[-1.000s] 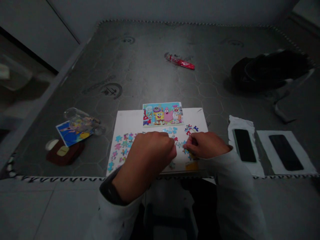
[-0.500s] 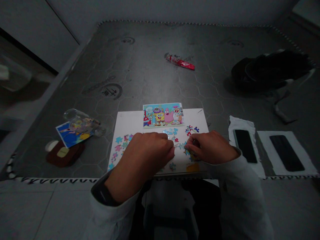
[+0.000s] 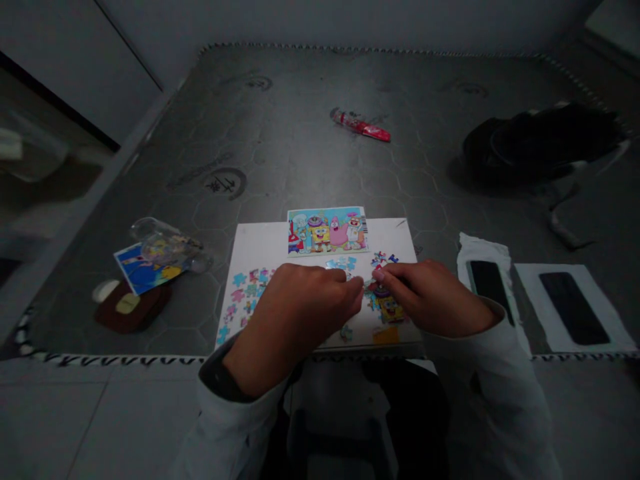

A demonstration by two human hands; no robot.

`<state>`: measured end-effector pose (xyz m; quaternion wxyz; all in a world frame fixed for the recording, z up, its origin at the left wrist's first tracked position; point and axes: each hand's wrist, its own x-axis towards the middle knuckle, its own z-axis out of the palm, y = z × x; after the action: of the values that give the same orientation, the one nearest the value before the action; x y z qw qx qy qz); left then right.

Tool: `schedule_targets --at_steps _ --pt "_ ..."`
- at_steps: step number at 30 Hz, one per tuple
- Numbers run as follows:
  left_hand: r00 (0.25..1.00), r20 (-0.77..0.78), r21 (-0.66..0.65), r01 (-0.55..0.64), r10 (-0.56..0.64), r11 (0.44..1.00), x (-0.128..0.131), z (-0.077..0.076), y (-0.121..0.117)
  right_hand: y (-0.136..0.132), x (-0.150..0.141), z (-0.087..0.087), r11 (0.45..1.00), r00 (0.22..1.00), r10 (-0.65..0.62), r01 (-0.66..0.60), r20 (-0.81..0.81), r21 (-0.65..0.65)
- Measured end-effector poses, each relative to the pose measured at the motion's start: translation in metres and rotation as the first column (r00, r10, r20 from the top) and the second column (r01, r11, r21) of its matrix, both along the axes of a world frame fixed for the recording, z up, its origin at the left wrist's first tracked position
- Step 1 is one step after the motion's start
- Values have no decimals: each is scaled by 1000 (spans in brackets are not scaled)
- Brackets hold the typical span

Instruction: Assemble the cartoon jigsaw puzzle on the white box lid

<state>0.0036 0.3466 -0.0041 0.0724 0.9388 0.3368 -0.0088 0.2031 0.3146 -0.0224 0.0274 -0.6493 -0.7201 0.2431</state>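
Note:
My left hand (image 3: 315,300) is closed with its fingertips turned down over the middle of the white board (image 3: 257,238). Whatever it pinches is hidden from me. A small red puzzle piece (image 3: 376,272) shows at the pinched thumb and finger of my right hand (image 3: 425,290). Just below that hand, a partly joined picture (image 3: 390,310) with a yellow cartoon face lies on the board. Loose puzzle pieces (image 3: 240,293) in blue and pink are spread left of my left hand. Behind both hands lies the picture card (image 3: 327,231) with several cartoon figures.
To the left are a brown case (image 3: 129,307), a blue card (image 3: 143,267) and a clear plastic wrapper (image 3: 165,240). Two phones (image 3: 487,283) rest on white sheets at the right. Further back lie a red tube-like packet (image 3: 363,125) and a dark bag (image 3: 525,143).
My left hand has moved slightly right. My right hand has shifted a little right and up, uncovering more of the yellow face, and a red piece now shows at its fingertips.

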Motion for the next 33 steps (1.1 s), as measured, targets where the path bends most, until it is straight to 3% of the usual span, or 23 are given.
schedule_targets --at_steps 10,17,33 --pt "1000 0 124 -24 24 992 1 -4 -1 -2 4 0 999 987 -30 28 -158 -15" --pt "999 2 106 -37 37 994 1 -4 1 -3 7 0 998 988 53 -59 -145 -36" --pt "994 96 152 -65 51 986 -5 -6 3 -1 2 0 994 984 106 -105 -145 17"
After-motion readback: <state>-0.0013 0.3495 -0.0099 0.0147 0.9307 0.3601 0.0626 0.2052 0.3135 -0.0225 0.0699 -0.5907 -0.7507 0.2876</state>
